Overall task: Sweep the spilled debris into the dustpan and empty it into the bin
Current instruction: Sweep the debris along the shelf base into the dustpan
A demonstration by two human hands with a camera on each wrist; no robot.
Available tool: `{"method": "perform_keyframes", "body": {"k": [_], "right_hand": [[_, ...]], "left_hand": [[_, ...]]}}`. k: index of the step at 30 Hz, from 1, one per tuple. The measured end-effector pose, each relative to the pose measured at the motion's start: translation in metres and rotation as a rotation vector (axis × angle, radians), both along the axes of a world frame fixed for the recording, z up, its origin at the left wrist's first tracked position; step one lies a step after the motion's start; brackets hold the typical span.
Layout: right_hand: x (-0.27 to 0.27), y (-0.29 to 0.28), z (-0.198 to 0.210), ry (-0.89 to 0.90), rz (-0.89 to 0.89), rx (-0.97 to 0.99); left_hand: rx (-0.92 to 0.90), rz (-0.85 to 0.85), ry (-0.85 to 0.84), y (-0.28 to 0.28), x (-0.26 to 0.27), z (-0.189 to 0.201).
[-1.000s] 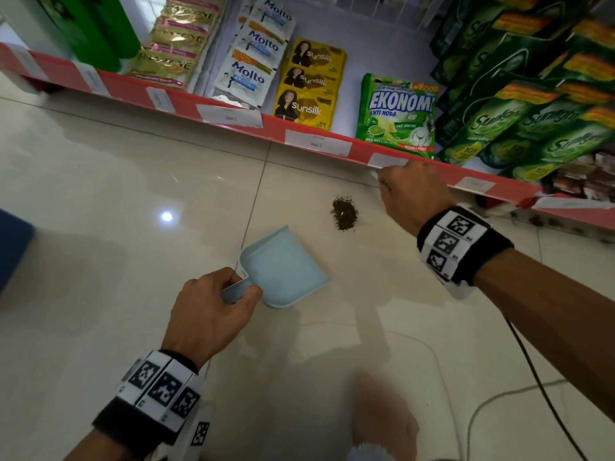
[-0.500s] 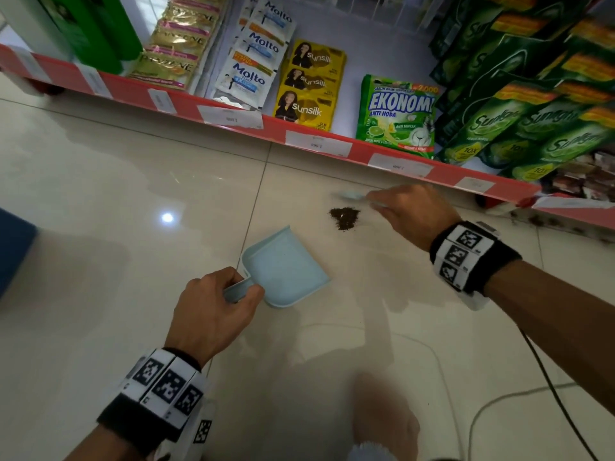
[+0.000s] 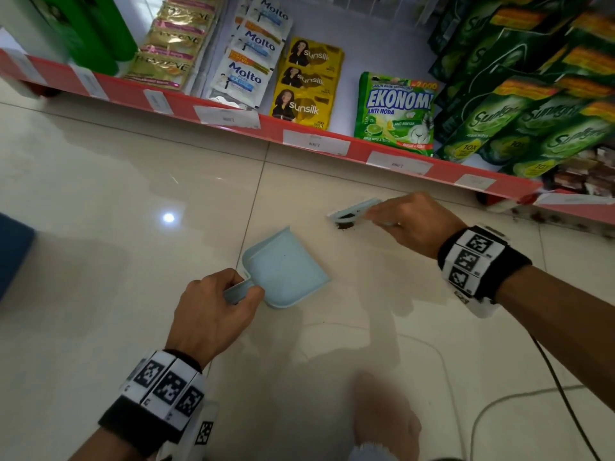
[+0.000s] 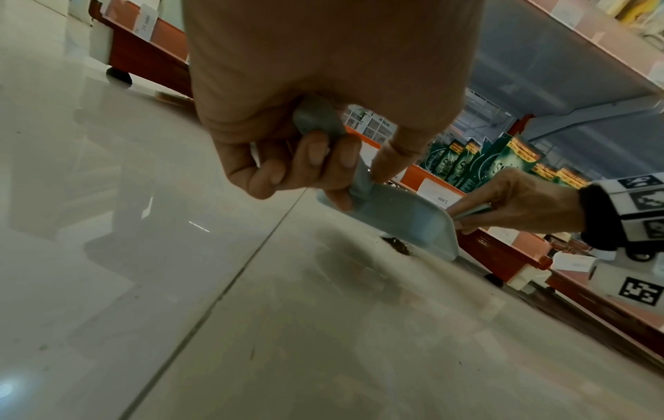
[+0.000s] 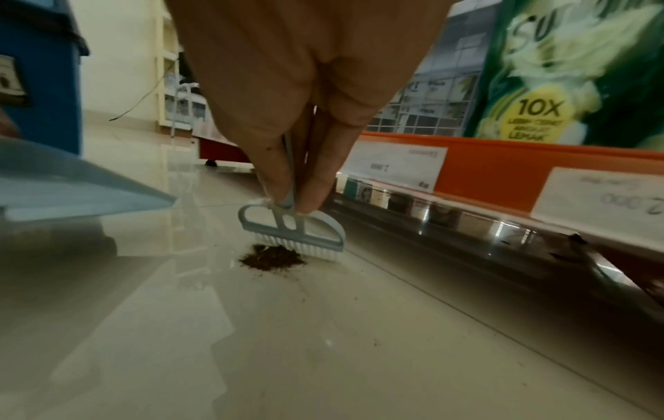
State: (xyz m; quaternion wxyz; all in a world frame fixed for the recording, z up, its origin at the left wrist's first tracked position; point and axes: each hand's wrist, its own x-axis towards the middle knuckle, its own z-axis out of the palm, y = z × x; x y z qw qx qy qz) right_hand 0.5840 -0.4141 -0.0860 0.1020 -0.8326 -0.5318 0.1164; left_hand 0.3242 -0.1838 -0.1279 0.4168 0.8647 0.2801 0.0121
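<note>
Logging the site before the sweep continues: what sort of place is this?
Most likely a small shop aisle: a low red shelf with price labels, stocked with Sunsilk sachets and Ekonomi detergent, over a tiled floor.

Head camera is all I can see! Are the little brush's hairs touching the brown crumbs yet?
Observer: Yes. The right wrist view shows the brush with its white bristles down at the shelf-side edge of the debris pile.
Operator: Is the dustpan lying flat?
Observer: No. In the left wrist view the dustpan is tilted. The left hand holds the handle end up, and the front lip is the lowest part.
Operator: Where's the bin?
Observer: The right wrist view shows a blue bin with a dark rim, standing beyond the dustpan.
</note>
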Motion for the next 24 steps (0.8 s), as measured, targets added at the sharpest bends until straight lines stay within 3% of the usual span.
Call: {"method": "perform_keyframes", "body": {"k": [6,10,16,24], "right_hand": [[-0.005,0.024,0.005,0.005,0.019,0.193],[-0.011,0.033,-0.003,0.085,0.082,0.090],[0.005,-0.003,-0.002,0.031,0.015,0.051],[0.004,-0.018,-0.008,-0.169,-0.287,0.227]], "left_hand": [[-0.005,-0.032,-0.004,-0.007,-0.002,-0.002],[-0.012,-0.030,0.004,-0.008,-0.005,-0.002],[-0.021,0.011,0.018,-0.002,-0.011,-0.003],[-0.005,-0.025,0.033,-0.009,0.005,-0.004]]}}
